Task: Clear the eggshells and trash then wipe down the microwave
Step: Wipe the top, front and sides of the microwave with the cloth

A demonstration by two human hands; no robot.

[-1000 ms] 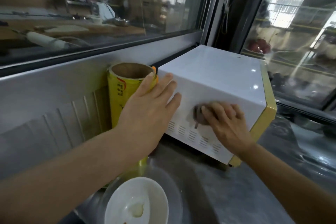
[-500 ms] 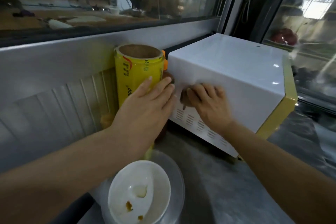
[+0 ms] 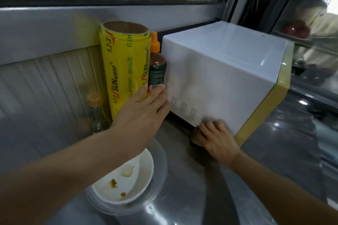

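Note:
The white microwave (image 3: 225, 71) with a yellow front edge stands on the steel counter, its vented left side facing me. My left hand (image 3: 142, 113) lies with straight fingers against the microwave's lower left corner, beside the sauce bottle. My right hand (image 3: 214, 137) presses a brownish cloth (image 3: 194, 138) to the bottom edge of the microwave's side, near the vents; the cloth is mostly hidden under my fingers.
A tall yellow cling-wrap roll (image 3: 124, 67) and a dark sauce bottle with an orange cap (image 3: 157, 65) stand left of the microwave. A small oil bottle (image 3: 97, 113) stands behind my arm. A soiled white bowl (image 3: 126, 179) sits on a glass plate (image 3: 161, 179).
My right hand has wiped with the cloth down the microwave's side from the middle to the bottom edge. My left hand has slid lower along the corner, uncovering the sauce bottle.

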